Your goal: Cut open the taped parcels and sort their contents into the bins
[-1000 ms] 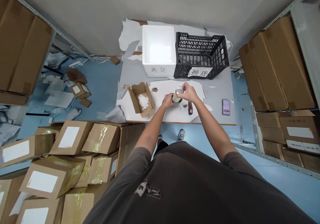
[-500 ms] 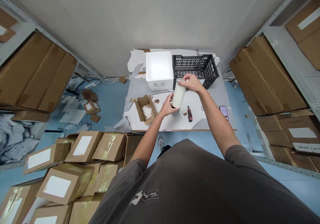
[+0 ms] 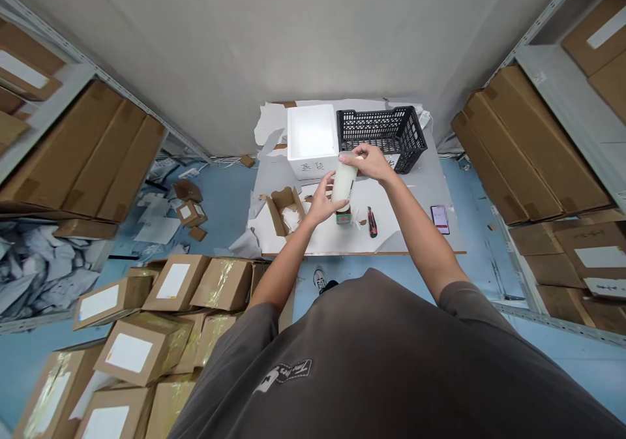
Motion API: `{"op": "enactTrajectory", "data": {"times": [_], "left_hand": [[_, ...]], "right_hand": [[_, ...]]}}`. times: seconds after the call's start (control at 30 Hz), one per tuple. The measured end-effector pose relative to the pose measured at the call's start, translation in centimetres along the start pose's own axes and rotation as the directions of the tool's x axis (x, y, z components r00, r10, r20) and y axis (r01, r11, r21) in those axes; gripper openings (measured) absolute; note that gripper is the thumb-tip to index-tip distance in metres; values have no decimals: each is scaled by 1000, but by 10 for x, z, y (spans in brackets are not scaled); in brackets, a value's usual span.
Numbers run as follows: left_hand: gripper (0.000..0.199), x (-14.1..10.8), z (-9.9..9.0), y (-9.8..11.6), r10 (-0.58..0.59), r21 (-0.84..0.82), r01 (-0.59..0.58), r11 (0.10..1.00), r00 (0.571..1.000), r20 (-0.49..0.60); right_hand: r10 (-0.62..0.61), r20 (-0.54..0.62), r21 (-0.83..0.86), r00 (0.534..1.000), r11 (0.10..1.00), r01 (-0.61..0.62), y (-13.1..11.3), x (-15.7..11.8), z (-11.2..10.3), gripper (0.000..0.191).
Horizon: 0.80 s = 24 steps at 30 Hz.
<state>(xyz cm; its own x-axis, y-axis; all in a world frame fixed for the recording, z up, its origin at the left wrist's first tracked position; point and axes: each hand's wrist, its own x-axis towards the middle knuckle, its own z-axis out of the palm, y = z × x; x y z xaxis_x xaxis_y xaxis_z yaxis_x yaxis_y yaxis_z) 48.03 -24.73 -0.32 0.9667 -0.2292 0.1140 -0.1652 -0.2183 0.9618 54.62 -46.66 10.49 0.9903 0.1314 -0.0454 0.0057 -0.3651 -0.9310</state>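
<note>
Cylinder (image 3: 344,181), off-white and slightly tilted, was over a small green box (image 3: 343,218) on the table (image 3: 431,188), the left hand (image 3: 321,205) wrapped around its lower part, the right hand (image 3: 372,162) clamped on its top; a utility knife (image 3: 372,222) lay nearby.

1. I count one left hand (image 3: 321,203) and one right hand (image 3: 370,162).
2. One pale cylinder (image 3: 345,182), one small green box (image 3: 343,218).
3. On my bench (image 3: 430,188): one white bin (image 3: 313,167), one black crate (image 3: 413,145), one open carton (image 3: 280,199).
4. One knife (image 3: 372,222), one phone (image 3: 440,219).
5. I see one shoe (image 3: 319,279).
</note>
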Motion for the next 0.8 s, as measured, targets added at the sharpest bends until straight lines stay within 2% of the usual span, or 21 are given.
{"op": "enactTrajectory", "data": {"times": [0.13, 0.23, 0.37, 0.53, 0.73, 0.8], "left_hand": [[119, 6, -12, 8, -32, -95, 39, 995, 997, 72], [120, 13, -17, 16, 1, -123, 14, 992, 993, 121], [117, 16, -17, 27, 36, -93, -25, 995, 993, 113], [131, 11, -9, 35, 44, -17, -44, 999, 999, 29], [124, 9, -4, 35, 81, -33, -79, 996, 995, 66], [126, 8, -3, 35, 87, 14, -88, 996, 996, 36]], "right_hand": [[13, 253, 247, 967, 966, -77, 10, -17, -8, 75], [-28, 338, 349, 941, 932, -98, 21, -30, 0, 85], [-42, 265, 437, 963, 896, -81, 34, -37, 17, 86], [17, 174, 422, 985, 902, -91, 36, -36, 21, 88], [-42, 253, 446, 966, 892, -79, 37, -43, 17, 99], [-39, 257, 431, 966, 899, -78, 38, -44, 19, 104]]}}
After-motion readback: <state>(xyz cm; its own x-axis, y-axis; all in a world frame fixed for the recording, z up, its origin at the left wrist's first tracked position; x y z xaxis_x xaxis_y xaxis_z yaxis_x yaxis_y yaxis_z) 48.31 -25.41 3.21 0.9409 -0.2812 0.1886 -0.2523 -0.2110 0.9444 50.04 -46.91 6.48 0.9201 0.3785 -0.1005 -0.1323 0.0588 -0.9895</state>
